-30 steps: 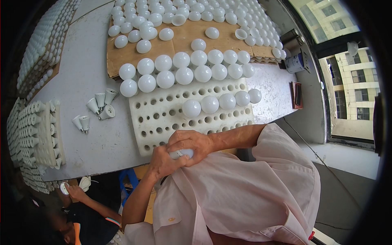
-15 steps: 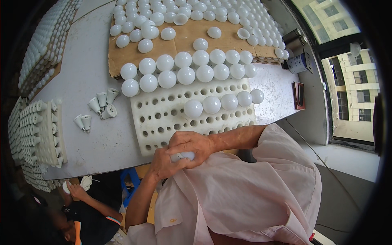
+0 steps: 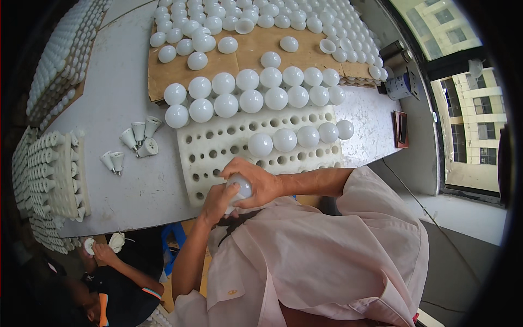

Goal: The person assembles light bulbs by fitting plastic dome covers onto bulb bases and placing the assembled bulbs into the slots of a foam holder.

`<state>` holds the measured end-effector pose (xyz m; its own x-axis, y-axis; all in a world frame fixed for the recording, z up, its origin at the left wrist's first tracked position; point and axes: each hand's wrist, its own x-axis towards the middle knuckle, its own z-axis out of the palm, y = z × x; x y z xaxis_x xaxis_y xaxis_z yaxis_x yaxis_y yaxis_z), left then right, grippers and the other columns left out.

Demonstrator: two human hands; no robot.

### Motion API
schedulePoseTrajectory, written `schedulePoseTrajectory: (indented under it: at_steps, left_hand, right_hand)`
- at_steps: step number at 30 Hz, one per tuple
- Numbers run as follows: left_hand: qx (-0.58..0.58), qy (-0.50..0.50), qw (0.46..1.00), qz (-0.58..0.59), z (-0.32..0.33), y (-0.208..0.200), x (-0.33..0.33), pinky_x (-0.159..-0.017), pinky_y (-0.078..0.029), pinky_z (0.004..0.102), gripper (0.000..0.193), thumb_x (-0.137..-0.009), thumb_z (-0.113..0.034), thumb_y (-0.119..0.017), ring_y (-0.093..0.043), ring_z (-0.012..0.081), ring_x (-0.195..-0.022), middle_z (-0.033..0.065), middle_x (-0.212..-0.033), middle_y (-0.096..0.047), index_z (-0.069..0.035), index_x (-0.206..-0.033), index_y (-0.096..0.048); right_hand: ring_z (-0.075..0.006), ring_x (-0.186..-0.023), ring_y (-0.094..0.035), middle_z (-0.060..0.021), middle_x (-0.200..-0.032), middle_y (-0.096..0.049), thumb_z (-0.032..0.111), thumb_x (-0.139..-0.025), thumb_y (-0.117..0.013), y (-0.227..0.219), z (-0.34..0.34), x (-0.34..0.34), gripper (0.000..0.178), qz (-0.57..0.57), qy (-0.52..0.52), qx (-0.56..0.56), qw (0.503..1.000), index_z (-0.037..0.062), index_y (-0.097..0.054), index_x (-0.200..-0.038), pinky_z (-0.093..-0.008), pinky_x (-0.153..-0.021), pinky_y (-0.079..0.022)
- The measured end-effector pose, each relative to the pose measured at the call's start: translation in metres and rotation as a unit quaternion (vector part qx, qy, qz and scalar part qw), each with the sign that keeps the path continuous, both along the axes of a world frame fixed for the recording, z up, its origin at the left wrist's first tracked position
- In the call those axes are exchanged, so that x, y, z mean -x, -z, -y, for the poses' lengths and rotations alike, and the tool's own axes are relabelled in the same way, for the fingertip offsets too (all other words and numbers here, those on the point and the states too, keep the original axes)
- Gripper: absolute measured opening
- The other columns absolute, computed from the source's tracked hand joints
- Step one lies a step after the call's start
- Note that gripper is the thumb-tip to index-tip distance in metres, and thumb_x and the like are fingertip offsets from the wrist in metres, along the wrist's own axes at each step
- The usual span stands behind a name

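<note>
White tabletop (image 3: 125, 191) spreads beneath everything. Along its far edge lies cardboard (image 3: 248, 48) crowded with domes (image 3: 227, 44), too many to count surely. Nearer is one foam tray (image 3: 207, 165); past its left edge, a strip of tabletop gives room to move, and open holes line its near edge. Two hands meet beside the tray's near left corner, in view covering part of its near edge. The right hand (image 3: 258, 182) curls round one bulb (image 3: 241, 186) from the right; the left hand (image 3: 219, 200) closes on it from the left. The bulb sits between them, round end up, lower end mostly hidden. Twenty-one globes (image 3: 260, 145) stand at the tray: two rows of eight by its far edge, five toward its right edge. Left of the tray lie six bases (image 3: 138, 131), four together, two nearer the tabletop's near edge.
</note>
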<state>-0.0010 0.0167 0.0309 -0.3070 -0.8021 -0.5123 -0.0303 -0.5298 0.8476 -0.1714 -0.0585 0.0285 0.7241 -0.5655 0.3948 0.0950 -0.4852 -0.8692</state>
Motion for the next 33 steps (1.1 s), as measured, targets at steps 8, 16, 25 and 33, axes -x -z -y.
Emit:
schedulePoseTrajectory:
  at_steps: [8,16,25,33]
  left_hand:
    - [-0.217,-0.103,0.914,-0.326,-0.003,0.052,-0.016,-0.048,-0.051,0.0266,0.076,-0.093,-0.066,-0.029,-0.067,0.0236,-0.064,0.0208,-0.085,-0.067,0.003,-0.117,-0.051]
    - [-0.061,-0.329,0.942,-0.042,-0.011,0.072,-0.085,-0.069,-0.051,0.0272,0.04,-0.091,-0.023,-0.062,-0.066,0.022,-0.092,0.0183,-0.107,-0.066,0.008,-0.115,-0.055]
    - [0.203,-0.22,0.767,0.567,0.038,0.132,-0.191,-0.101,-0.041,0.0394,0.057,-0.079,0.003,-0.062,-0.046,0.0373,-0.125,0.0234,-0.137,-0.046,0.002,-0.131,-0.041]
    - [0.122,-0.043,0.734,0.667,0.08,0.136,-0.19,-0.1,-0.04,0.0425,0.054,-0.074,-0.005,-0.074,-0.052,0.0329,-0.117,0.0193,-0.124,-0.056,-0.002,-0.12,-0.046]
  right_hand:
    - [-0.0228,-0.107,-0.055,-0.0096,-0.109,-0.054,0.012,-0.066,-0.082,0.007,-0.003,0.004,0.079,-0.149,0.0,-0.292,0.945,0.0078,-0.039,-0.133,-0.0373,-0.089,-0.047]
    - [-0.0325,-0.106,-0.052,-0.014,-0.115,-0.052,0.024,-0.064,-0.082,0.007,0.063,0.004,0.068,-0.27,0.13,0.159,0.941,0.0102,-0.05,-0.122,-0.0419,-0.089,-0.045]
    - [-0.0311,-0.107,-0.055,-0.0124,-0.115,-0.059,0.03,-0.08,-0.072,-0.024,0.105,-0.011,0.046,-0.309,0.149,0.125,0.931,0.008,-0.06,-0.119,-0.0393,-0.089,-0.048]
    - [-0.0305,-0.1,-0.061,-0.012,-0.118,-0.056,0.022,-0.082,-0.068,0.009,0.277,-0.068,0.04,-0.324,0.187,0.164,0.913,0.0117,-0.059,-0.12,-0.0403,-0.084,-0.051]
